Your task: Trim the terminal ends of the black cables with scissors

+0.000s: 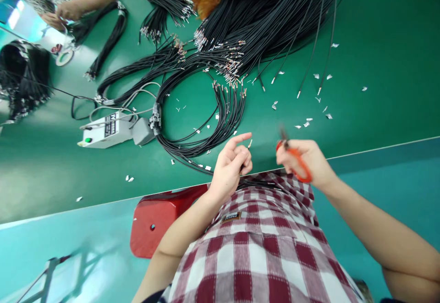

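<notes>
Wire [248, 145] end is sitting pinched in the left hand [229, 169] above the tabletop [378, 110] edge, while the right hand [305, 158] is gripping orange scissors [296, 158]. Clippings [309, 122] are lying scattered; many black wire bundles [220, 64] are seemingly waiting.

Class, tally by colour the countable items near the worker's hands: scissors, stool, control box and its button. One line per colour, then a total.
Orange: 1, scissors in the right hand
Red: 1, stool
White: 1, control box
Green: 1, button
Total: 4
</notes>
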Available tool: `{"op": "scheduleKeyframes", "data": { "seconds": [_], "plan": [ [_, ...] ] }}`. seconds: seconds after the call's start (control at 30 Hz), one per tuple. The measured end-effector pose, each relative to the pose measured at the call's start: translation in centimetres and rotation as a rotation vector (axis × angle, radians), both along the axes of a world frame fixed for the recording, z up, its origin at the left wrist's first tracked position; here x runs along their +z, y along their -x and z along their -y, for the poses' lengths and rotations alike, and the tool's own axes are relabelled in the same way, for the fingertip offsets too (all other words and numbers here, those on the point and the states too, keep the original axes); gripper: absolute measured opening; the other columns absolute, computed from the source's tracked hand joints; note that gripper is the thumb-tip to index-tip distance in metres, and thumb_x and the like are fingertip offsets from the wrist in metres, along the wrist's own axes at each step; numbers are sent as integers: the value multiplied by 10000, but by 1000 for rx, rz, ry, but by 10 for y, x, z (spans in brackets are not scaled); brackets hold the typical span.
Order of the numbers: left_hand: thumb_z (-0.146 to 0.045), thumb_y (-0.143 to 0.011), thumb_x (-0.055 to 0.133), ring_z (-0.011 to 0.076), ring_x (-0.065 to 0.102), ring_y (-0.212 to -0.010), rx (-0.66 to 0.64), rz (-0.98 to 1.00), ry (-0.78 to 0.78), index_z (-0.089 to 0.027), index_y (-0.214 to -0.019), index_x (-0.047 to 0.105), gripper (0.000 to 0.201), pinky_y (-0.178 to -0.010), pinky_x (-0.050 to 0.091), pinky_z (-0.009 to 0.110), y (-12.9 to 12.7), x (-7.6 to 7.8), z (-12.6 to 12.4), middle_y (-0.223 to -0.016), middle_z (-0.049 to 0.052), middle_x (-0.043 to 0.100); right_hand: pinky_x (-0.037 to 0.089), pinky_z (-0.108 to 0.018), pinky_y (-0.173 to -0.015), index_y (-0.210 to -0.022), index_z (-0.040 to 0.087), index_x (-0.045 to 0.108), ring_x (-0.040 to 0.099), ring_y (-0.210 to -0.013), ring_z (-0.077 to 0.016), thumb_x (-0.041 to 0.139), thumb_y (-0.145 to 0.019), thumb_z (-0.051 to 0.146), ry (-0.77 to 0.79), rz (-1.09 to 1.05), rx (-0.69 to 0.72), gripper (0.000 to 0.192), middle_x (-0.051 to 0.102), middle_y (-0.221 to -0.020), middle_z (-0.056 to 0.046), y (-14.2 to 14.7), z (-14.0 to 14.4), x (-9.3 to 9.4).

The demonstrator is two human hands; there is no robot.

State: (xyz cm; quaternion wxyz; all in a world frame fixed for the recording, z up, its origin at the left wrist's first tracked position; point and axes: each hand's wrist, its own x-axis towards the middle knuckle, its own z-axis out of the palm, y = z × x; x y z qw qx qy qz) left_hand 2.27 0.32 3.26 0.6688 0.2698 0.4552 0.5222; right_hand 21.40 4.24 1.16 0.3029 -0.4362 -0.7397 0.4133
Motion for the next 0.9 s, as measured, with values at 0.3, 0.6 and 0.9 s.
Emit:
{"op": "scheduleKeyframes", "data": {
  "seconds": [0.3, 0.6, 0.9],
  "plan": [
    [-330, -848, 738, 56, 413, -482, -2, -30, -65, -180, -1099, 558, 344, -458, 299, 204, -3, -2, 4, -641, -69, 490, 310, -334, -660, -757, 185, 643, 573, -630, -174, 526, -911, 652, -538, 543, -109, 506, 674, -677, -46, -5, 6, 6],
    [-353, -811, 769, 48, 432, -434, -4, -5, -8, -141, -909, 583, 298, -437, 290, 196, -3, 3, 4, -603, -49, 533, 267, -359, -697, -814, 174, 719, 597, -661, -190, 483, -959, 599, -696, 679, -54, 507, 716, -716, -59, 1, 3, 13],
    [-354, -801, 774, 52, 436, -419, 22, 34, 15, -159, -863, 553, 301, -429, 281, 198, -3, 6, 5, -592, -45, 543, 246, -357, -668, -747, 182, 700, 577, -613, -186, 451, -995, 523, -720, 708, -53, 490, 687, -639, -52, 6, 5, 15]
  ]
}}
